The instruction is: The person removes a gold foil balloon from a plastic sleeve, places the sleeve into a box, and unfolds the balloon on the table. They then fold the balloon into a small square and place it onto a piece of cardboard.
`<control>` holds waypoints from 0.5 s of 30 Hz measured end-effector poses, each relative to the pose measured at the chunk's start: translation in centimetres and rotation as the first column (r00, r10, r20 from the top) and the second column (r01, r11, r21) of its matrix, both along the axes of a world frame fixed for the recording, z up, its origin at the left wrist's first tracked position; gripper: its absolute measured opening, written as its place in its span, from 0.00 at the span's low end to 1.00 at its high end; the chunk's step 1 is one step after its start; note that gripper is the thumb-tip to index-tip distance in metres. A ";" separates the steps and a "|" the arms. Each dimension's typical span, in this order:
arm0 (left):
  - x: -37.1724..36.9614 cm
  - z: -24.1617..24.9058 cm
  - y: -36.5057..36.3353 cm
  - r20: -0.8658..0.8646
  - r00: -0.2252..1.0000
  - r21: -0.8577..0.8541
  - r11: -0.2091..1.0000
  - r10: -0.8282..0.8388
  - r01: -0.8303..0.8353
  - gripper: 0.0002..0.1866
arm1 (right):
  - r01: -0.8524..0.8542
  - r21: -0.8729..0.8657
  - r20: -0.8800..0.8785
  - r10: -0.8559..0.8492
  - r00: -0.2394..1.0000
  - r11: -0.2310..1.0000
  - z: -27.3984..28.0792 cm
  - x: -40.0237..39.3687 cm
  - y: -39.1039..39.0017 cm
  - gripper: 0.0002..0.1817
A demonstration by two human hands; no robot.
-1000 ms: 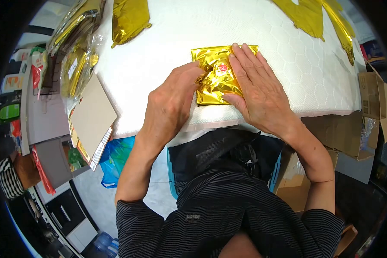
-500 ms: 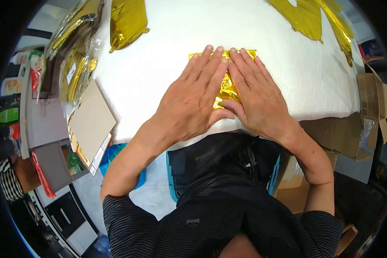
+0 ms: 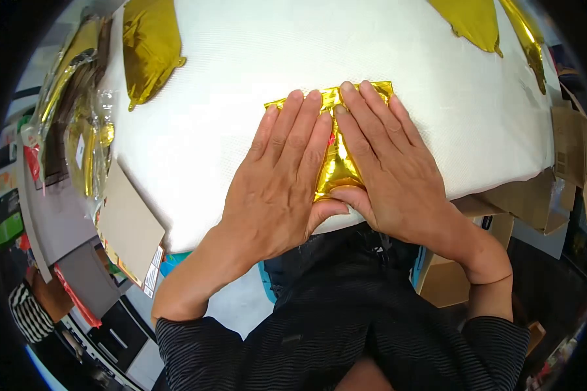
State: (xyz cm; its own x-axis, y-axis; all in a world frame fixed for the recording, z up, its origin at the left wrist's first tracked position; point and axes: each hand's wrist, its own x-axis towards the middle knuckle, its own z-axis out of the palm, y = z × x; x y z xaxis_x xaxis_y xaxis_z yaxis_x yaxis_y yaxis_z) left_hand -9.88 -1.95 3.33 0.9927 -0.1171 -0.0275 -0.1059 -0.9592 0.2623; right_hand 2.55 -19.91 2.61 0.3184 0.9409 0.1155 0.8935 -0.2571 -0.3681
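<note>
A folded gold foil balloon (image 3: 339,171) lies flat near the front edge of the white padded table. My left hand (image 3: 274,176) rests palm down over its left part, fingers stretched out. Over the right part lies my right hand (image 3: 394,163), also flat with straight fingers. Both thumbs point inward at the balloon's near end. Shiny foil shows between the hands and as a strip beyond the fingertips; the rest is hidden under the palms.
The white table cover (image 3: 241,52) holds a flat gold foil balloon (image 3: 151,49) at upper left and another gold foil balloon (image 3: 469,23) at upper right. Clear bags (image 3: 88,146) and a cardboard sheet (image 3: 129,225) sit at the left edge. Cardboard boxes (image 3: 528,195) stand on the right.
The camera view has shifted, so the table and hands sit lower in it. My hands have stayed flat on the foil, and more of it shows between them.
</note>
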 end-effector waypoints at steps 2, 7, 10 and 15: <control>0.1 -0.3 0.1 0.001 1.000 -0.014 1.000 0.002 -0.002 0.55 | -0.006 -0.030 0.003 0.007 1.000 1.000 -0.1 0.1 0.1 0.48; -0.2 -0.3 0.1 0.059 0.998 -0.019 1.000 0.007 -0.006 0.54 | -0.011 0.001 0.032 0.011 0.999 1.000 0.1 0.1 0.0 0.49; -0.4 -0.4 0.0 0.087 0.996 0.000 1.000 -0.005 0.005 0.52 | -0.047 -0.020 0.013 0.047 0.999 0.999 0.0 0.7 -0.5 0.43; -0.8 -1.7 0.1 0.159 0.987 0.074 0.997 -0.011 0.000 0.50 | 0.051 0.215 -0.029 -0.045 0.999 0.975 0.5 2.9 -5.0 0.36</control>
State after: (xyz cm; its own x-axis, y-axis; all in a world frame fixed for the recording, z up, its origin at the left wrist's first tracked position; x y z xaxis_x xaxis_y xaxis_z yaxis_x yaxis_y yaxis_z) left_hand -10.66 -1.83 1.67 0.9844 -0.1262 0.1223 -0.1461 -0.9744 0.1708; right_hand 5.45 -24.91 3.06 0.3676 0.8783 0.3057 0.8723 -0.2117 -0.4408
